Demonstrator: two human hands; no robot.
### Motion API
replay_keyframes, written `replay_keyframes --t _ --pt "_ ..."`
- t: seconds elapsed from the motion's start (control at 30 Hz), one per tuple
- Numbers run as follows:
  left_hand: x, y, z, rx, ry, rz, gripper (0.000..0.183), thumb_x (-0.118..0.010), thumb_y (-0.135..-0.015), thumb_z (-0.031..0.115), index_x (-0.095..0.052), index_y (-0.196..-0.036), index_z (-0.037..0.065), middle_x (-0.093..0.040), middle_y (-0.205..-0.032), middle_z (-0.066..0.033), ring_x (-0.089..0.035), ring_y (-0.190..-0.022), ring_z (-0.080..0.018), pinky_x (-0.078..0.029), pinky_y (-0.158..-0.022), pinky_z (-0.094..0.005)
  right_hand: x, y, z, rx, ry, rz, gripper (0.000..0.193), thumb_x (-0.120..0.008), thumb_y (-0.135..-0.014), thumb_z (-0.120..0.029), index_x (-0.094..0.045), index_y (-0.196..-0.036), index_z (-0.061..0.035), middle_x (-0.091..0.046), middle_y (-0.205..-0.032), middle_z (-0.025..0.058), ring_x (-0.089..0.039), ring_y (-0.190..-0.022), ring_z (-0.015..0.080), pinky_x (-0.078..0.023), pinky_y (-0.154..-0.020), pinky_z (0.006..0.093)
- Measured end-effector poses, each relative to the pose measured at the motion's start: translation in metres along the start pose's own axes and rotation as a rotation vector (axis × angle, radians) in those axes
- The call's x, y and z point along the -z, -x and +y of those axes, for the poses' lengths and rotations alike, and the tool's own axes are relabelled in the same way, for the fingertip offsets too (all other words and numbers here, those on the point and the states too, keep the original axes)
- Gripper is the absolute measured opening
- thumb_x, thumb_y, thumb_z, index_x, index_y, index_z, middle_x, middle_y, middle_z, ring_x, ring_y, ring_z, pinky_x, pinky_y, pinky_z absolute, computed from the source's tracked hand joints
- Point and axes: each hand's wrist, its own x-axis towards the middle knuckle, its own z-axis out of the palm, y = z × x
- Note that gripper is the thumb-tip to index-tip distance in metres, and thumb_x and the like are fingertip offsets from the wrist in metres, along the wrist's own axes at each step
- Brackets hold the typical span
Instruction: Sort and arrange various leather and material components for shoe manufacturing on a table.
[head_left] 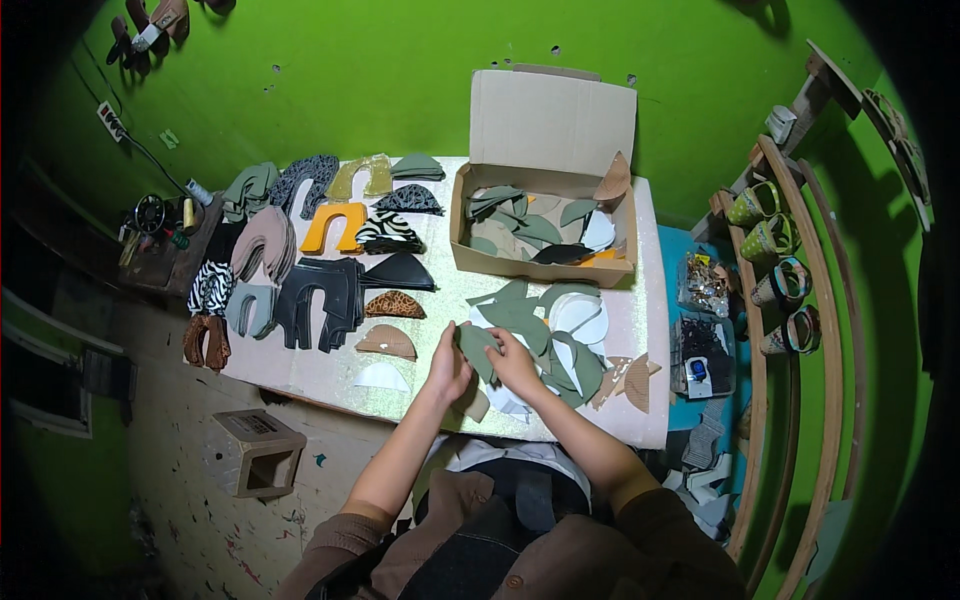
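Note:
Between both my hands is a dark green half-moon cut piece point(477, 343), perhaps more than one layered together. My left hand point(450, 368) closes on its left edge, and my right hand point(514, 362) grips its right side. Just beyond and to the right lies a loose heap of green cut pieces point(528, 318) mixed with white pieces point(583, 318). Brown textured pieces point(637, 382) lie at the heap's right end. To the left of my hands, a white half-moon piece point(382, 377), a tan stack point(386, 341) and a leopard-print stack point(395, 305) form a column.
An open cardboard box point(545, 262) with more cut pieces stands at the table's back. Stacked U-shaped pieces point(265, 245) in several colours and prints fill the left side. Plastic containers point(703, 345) and a wooden rack with sandals point(768, 240) are on the right. A small wooden stool point(258, 455) stands on the floor.

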Motion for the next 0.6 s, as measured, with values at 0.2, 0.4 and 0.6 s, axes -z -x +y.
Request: replay_keyframes --t 0.2,0.4,0.6 --pt "0.015 0.002 0.003 -0.069 -0.334 -0.018 0.020 -0.054 -0.091 0.017 -0.052 -0.109 0.007 -0.058 -0.101 -0.0070 -0.057 -0.093 -0.0158 -0.049 -0.083 -0.0294 0.018 -0.008 -0.002 0.025 -0.098 0.055 0.032 -0.059 -0.084 -0.015 -0.057 -0.112 -0.0005 -0.064 -0.098 0.0193 -0.063 -0.089 0.0251 -0.048 -0.077 0.0323" --pt "0.025 0.000 0.006 -0.054 -0.227 0.072 0.015 -0.054 -0.090 0.007 -0.051 -0.104 0.004 -0.058 -0.096 -0.0085 -0.059 -0.086 -0.0161 -0.053 -0.080 -0.0272 0.056 -0.026 -0.023 0.162 0.441 0.001 0.027 -0.053 -0.084 -0.012 -0.059 -0.107 0.0012 -0.062 -0.101 0.0192 -0.060 -0.093 0.0321 -0.047 -0.082 0.0401" --pt "0.028 0.004 0.005 -0.076 -0.334 0.137 0.021 -0.049 -0.090 0.003 -0.046 -0.110 -0.001 -0.057 -0.102 -0.0119 -0.060 -0.090 -0.0185 -0.053 -0.084 -0.0297 0.073 -0.034 -0.011 0.031 1.069 -0.096 0.035 -0.062 -0.075 -0.019 -0.059 -0.105 -0.0008 -0.059 -0.102 0.0211 -0.055 -0.100 0.0354 -0.046 -0.084 0.0431"
